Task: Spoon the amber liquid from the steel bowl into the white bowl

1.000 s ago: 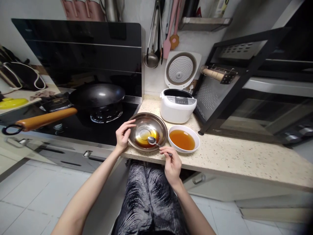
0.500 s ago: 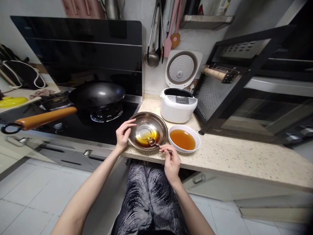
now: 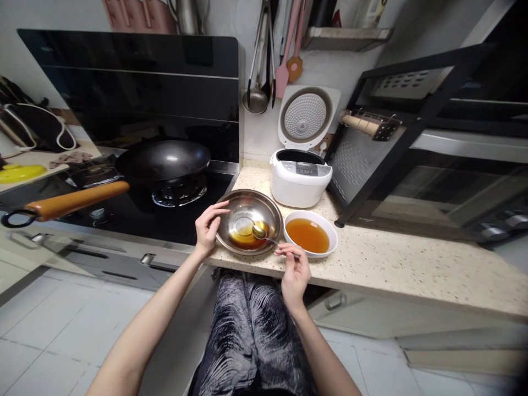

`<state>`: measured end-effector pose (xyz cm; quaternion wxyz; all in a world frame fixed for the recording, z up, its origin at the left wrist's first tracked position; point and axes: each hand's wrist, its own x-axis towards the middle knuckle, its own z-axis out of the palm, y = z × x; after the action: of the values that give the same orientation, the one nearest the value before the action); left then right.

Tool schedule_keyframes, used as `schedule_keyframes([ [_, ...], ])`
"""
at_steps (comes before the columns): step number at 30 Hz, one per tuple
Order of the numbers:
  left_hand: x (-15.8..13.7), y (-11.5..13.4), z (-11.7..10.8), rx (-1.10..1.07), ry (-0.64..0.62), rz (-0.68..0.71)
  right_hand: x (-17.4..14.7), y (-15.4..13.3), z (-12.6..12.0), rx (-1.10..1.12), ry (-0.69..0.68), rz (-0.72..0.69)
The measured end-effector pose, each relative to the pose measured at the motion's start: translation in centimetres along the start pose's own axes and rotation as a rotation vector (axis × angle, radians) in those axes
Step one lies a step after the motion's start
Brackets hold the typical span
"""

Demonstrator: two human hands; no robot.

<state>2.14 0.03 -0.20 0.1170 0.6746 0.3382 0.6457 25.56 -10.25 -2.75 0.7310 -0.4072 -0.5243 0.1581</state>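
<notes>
A shiny metal bowl point(image 3: 271, 209) rests on the counter with some amber-brown liquid point(image 3: 241, 240) pooled in its bottom. My left hand point(image 3: 207, 226) grips its left rim, thumb and fingers at the edge. Between the fingers of my right hand point(image 3: 295, 274) is the handle of a metal spoon point(image 3: 259, 231), whose head is over the liquid inside the bowl. I cannot tell whether the spoon touches the liquid. To the right, close beside the metal bowl, stands a white bowl point(image 3: 333, 237) filled with similar amber-brown liquid.
Behind the bowls sits a white rice cooker point(image 3: 301, 187), lid raised. A black wok point(image 3: 163, 159) is on the stove at left, its wooden handle point(image 3: 82, 199) jutting toward me. An oven-like appliance point(image 3: 449, 187) stands at right. Utensils point(image 3: 258, 99) hang on the wall.
My right hand has moved slightly right, drawing the spoon's head rightward and a little up within the metal bowl. My left hand stays on the rim.
</notes>
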Motion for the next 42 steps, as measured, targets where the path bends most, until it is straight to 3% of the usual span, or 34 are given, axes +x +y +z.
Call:
schedule_keyframes([
  [20, 0.0, -0.2, 0.0, -0.014, 0.001, 0.006, 1.3, -1.7, -0.7, 0.000, 0.054, -0.064],
  [29, -0.1, -0.3, -0.1, -0.032, 0.002, 0.017, 3.0, -2.6, -2.2, -0.024, 0.156, -0.082],
  [35, 0.0, -0.4, -0.2, -0.028, -0.003, 0.015, 3.5, -2.1, -4.1, -0.114, 0.212, -0.138],
  [42, 0.0, -0.3, -0.2, -0.045, -0.003, 0.038, 3.1, -1.0, -5.5, -0.286, 0.118, -0.311],
])
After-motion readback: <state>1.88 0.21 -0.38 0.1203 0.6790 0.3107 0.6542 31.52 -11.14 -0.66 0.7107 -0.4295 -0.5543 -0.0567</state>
